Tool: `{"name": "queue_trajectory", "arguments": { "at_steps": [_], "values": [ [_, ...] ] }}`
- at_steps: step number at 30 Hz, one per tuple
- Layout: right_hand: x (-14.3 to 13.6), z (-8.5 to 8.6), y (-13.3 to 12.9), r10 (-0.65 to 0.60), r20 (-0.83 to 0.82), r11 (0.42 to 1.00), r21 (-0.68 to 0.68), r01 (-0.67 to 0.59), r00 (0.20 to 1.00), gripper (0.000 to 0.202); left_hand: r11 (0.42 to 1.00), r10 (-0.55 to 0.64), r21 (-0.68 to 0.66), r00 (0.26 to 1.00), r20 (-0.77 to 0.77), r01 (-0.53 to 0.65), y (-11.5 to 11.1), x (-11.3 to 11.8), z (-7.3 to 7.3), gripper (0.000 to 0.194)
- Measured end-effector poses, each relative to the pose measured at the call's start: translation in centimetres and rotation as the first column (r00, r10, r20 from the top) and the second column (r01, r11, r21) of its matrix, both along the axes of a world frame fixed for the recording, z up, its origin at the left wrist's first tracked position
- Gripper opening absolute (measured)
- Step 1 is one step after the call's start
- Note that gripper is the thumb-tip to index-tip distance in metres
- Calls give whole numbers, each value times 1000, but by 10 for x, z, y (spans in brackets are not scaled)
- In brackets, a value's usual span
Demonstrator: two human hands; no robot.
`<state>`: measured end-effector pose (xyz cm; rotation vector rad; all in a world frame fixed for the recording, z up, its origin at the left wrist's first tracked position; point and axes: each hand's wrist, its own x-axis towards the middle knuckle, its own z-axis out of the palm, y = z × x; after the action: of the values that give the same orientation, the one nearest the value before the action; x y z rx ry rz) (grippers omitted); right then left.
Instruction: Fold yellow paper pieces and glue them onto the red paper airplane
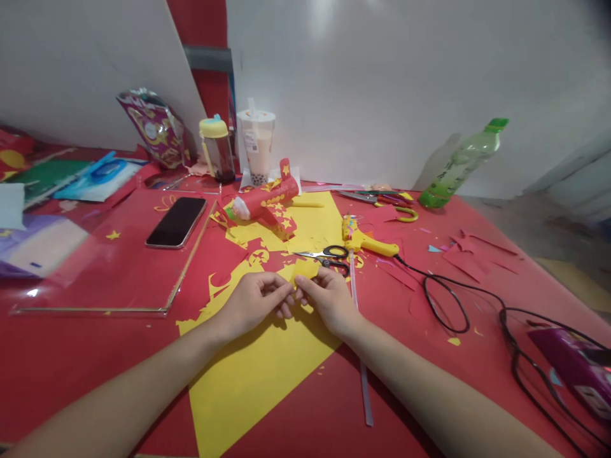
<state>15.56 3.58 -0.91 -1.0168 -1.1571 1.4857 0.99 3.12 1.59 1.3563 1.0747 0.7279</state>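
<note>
While both bare forearms slant in from the near left and near right, the hands meet over the near middle of the red table [143, 362]. The left hand [255, 302] points right, its back turned up, and its wrist is almost in line with the forearm. Its thumb and forefinger close narrowly on the left edge of a small piece of yellow paper [306, 271], and the other fingers curl loosely below. The right hand [330, 302] points left and away, with its thumb laid along the near side of the same piece and its fingers bent behind, pinching it. Fingertips cover part of the piece, so its full shape cannot be told.

Below the hands lies a large yellow sheet [252, 401], its near corner pointing toward the person. Just beyond the right hand are scissors [328, 256], blades pointing left. A yellow glue gun [375, 244] lies farther right, its black cord [470, 289] looping to the near right. A clear glue stick [365, 394] passes under the right forearm. Well to the left lies a phone [175, 222].
</note>
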Motion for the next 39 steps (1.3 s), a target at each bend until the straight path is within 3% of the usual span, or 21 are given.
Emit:
{"name": "queue_trajectory", "arguments": {
  "at_steps": [10,19,28,35,39],
  "values": [
    [-1,2,-1,-4,-22,1000,-8,4,1000,20,994,10,108,998,-59,-4,-2,-1,-4,21],
    [0,5,-4,33,20,999,5,-33,999,21,999,13,-34,1000,1,-13,-1,-2,-3,16],
    [-2,7,-4,49,41,999,12,-50,998,21,997,-64,50,998,-7,65,0,-1,-2,26],
    [-2,9,-5,9,76,1000,-23,-7,997,22,998,-39,53,998,-52,42,0,-4,-11,28],
    [-1,8,-5,18,90,1000,-21,-16,996,21,998,-31,59,991,-128,39,0,-4,-9,29]
  ]
}}
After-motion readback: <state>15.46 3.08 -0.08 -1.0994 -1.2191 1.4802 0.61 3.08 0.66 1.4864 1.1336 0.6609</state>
